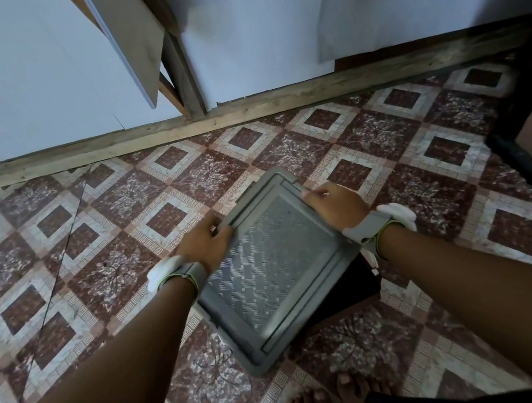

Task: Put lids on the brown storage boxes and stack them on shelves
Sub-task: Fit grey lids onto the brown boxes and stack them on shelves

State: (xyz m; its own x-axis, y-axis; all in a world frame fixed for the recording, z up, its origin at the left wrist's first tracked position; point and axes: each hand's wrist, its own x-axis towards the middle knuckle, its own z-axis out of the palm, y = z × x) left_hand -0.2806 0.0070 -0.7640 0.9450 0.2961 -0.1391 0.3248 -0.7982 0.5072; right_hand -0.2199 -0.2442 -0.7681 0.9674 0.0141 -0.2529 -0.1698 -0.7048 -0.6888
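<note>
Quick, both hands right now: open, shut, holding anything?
Left hand: grips the left edge of the grey lid.
Right hand: grips the same lid at its right edge, near the far corner.

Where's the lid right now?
Head view, centre: the grey lid is gripped by left hand and right hand over the brown box on the tiled floor.

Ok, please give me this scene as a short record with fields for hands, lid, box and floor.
lid: grey, woven pattern, held askew over the box
box: dark brown, mostly hidden under the lid
left hand: grips the lid's left edge
right hand: grips the lid's far right corner
floor: red and white patterned tiles
</note>
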